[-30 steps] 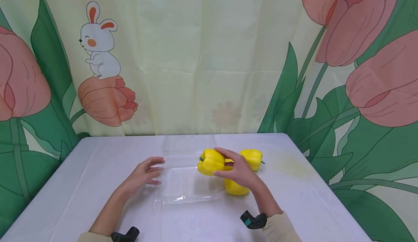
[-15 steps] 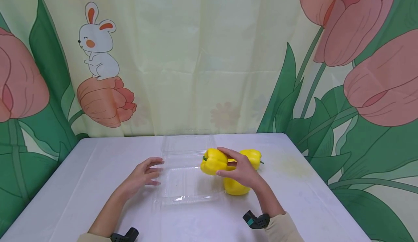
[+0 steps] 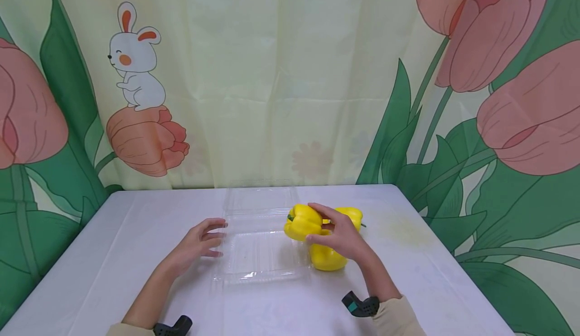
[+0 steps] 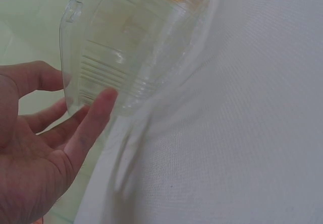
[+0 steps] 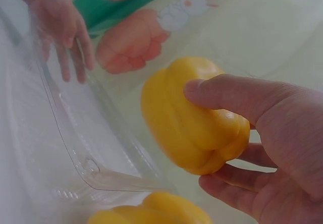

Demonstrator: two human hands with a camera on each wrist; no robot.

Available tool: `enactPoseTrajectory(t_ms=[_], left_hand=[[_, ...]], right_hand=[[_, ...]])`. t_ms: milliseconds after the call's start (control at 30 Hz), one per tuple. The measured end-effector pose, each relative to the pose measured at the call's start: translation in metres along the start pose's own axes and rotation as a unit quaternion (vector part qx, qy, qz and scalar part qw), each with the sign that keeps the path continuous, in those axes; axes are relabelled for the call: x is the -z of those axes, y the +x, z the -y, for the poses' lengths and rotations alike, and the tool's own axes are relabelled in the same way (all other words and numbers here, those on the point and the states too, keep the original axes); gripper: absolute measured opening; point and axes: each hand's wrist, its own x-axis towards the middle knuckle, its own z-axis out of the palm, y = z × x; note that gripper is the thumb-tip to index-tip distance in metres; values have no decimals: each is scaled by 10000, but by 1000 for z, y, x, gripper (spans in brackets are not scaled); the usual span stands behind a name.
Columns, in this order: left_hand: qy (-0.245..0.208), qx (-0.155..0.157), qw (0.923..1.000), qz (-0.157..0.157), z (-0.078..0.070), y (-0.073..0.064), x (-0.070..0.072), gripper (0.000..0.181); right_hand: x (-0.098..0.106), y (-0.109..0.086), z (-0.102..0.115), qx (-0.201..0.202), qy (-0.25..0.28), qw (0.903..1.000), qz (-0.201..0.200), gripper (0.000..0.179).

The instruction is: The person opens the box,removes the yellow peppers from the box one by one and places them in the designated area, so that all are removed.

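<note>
My right hand [image 3: 340,232] grips a yellow bell pepper [image 3: 302,222], thumb on one side and fingers on the other. The pepper is raised over the right side of a clear plastic clamshell box [image 3: 256,255], its green stem facing left. In the right wrist view the held pepper [image 5: 189,115] appears above the box's corner. My left hand [image 3: 199,243] is at the box's left side, fingers spread and loosely bent. In the left wrist view its fingertips [image 4: 105,100] lie at the box wall [image 4: 101,70]; whether they press on it I cannot tell.
Two more yellow bell peppers lie right of the box, one nearer [image 3: 327,259] and one farther back [image 3: 351,217]. The box's lid [image 3: 260,200] lies folded back toward the curtain [image 3: 281,99]. White cloth covers the table [image 3: 408,275].
My right hand has drawn the bell pepper a little to the right and slightly up, toward the other peppers. My left hand has stayed in place by the box.
</note>
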Motion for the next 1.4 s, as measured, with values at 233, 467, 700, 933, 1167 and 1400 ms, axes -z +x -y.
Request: enactPoseTrajectory(t_ms=[233, 467, 700, 933, 1167, 1400], left_hand=[[-8, 18, 10000, 9, 0, 0, 0, 57], [-35, 29, 10000, 7, 0, 0, 1, 57], [-57, 29, 10000, 21, 1, 0, 1, 57], [-104, -2, 9999, 68, 1, 1, 2, 56], [-73, 39, 10000, 45, 1, 1, 2, 56], [-81, 21, 10000, 39, 3, 1, 2, 56]], right_hand=[[3, -2, -2, 32, -52, 10000, -49, 72], [5, -2, -6, 51, -105, 9998, -135, 73], [9, -4, -7, 28, -172, 9998, -139, 73], [15, -7, -9, -119, 8, 9998, -148, 73], [18, -10, -12, -189, -29, 9996, -229, 73], [22, -11, -16, -227, -142, 9991, -321, 74]])
